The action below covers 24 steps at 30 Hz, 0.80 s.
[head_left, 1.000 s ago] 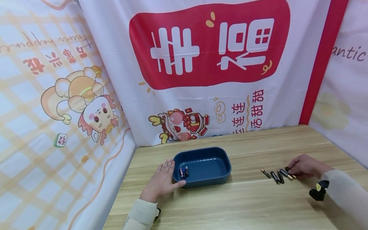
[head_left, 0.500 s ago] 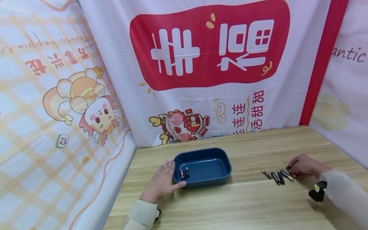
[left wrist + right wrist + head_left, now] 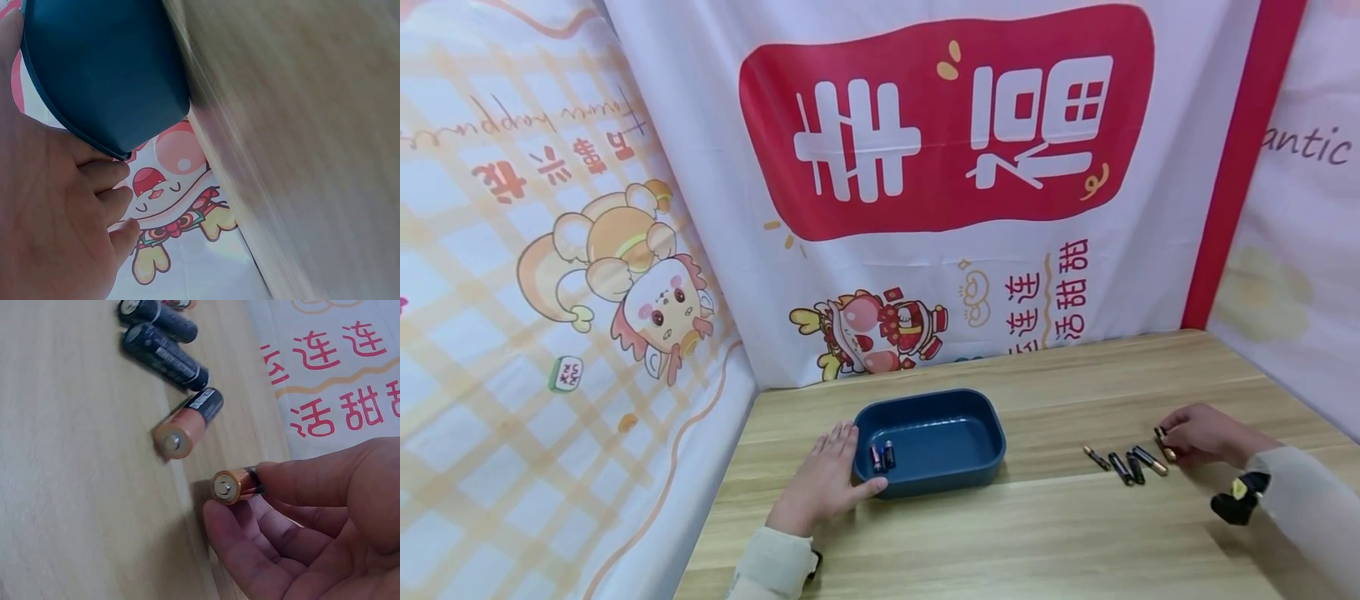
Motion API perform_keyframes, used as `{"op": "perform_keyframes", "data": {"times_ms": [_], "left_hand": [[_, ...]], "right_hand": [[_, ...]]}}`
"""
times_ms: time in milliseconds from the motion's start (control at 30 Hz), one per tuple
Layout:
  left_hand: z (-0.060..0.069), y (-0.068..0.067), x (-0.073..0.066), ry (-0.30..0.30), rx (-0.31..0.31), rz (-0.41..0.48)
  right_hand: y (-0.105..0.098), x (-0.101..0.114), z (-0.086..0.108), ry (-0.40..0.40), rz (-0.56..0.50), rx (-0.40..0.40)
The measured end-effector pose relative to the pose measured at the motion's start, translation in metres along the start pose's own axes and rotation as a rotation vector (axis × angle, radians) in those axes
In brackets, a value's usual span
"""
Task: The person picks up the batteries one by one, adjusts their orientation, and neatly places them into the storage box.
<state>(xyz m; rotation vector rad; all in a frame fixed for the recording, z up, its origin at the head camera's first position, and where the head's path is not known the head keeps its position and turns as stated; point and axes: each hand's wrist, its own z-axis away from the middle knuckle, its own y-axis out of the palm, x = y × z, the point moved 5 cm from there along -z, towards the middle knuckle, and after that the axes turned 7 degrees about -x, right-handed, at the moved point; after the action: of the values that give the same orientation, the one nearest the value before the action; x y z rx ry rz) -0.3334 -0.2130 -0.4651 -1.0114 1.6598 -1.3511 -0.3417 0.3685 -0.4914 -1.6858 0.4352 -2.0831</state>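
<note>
While the head view takes in much of the tabletop (image 3: 1000,542), the held battery (image 3: 1164,445) is at the right, in the right hand (image 3: 1206,435), just beside four loose batteries (image 3: 1121,469). Well apart to the left, a blue tub (image 3: 936,481) contains two batteries (image 3: 890,454) side by side at its left end; the left hand (image 3: 826,483) rests against that end.

In the left wrist view, this hand's grip is spread along the tub's edge, thumb apart from fingers. The wall looks stiff and smooth, probably light plastic that could slide unless braced.

In the right wrist view, the other grip pinches the held battery between thumb and fingertip, metal end toward the camera. It should be rigid, sturdy and dense for its size; the slick round casing could roll, so mid-barrel seems the surest hold.
</note>
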Motion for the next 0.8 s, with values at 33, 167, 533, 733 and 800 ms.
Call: {"op": "perform_keyframes", "data": {"times_ms": [33,167,533,733,800], "left_hand": [[0.0,0.001,0.0,0.001,0.0,0.0],[0.001,0.003,0.001,-0.002,0.004,-0.003],[0.001,0.0,0.001,-0.002,0.001,-0.02],[0.0,0.001,0.002,0.005,-0.006,-0.013],[-0.002,-0.001,0.001,0.004,-0.007,-0.016]], "right_hand": [[0.0,-0.001,-0.001,0.004,-0.021,0.001],[0.002,-0.003,-0.004,0.0,-0.177,0.059],[0.013,0.017,-0.007,0.0,-0.326,0.117],[0.02,0.032,-0.008,-0.026,-0.338,0.139],[0.022,0.036,-0.009,-0.042,-0.347,0.146]]}}
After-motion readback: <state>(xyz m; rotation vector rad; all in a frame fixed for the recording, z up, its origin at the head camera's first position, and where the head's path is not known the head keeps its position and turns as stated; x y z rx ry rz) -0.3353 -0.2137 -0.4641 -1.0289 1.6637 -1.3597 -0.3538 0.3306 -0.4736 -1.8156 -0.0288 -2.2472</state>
